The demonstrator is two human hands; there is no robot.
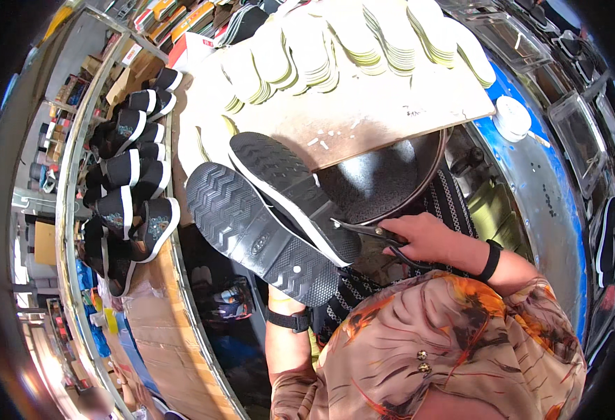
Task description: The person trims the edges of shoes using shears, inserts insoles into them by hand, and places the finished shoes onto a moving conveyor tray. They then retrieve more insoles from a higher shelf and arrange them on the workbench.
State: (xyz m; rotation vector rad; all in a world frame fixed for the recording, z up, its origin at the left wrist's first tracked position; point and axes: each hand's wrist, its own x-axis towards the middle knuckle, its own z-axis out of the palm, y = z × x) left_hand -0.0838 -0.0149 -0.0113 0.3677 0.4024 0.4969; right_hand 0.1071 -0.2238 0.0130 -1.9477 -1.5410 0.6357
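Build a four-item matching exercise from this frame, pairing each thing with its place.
Things:
1. scissors
2. two black shoe soles
3. stacked pale insoles
4. finished black shoes

Places:
A. on the left shelf
B. on the board at the top
C. in the right hand
D. held tread-up at centre

Pairs: 1-C, 2-D, 3-B, 4-A

Your left hand (279, 297) is hidden behind the black shoe soles (265, 224); only the wrist with its dark strap shows, so its grip cannot be judged. The tips of the scissors (363, 231) vanish behind the upper sole's edge. The stacked insoles (335, 49) are cut off at the top edge. The shelved shoes (129, 182) show patterns too small to read.
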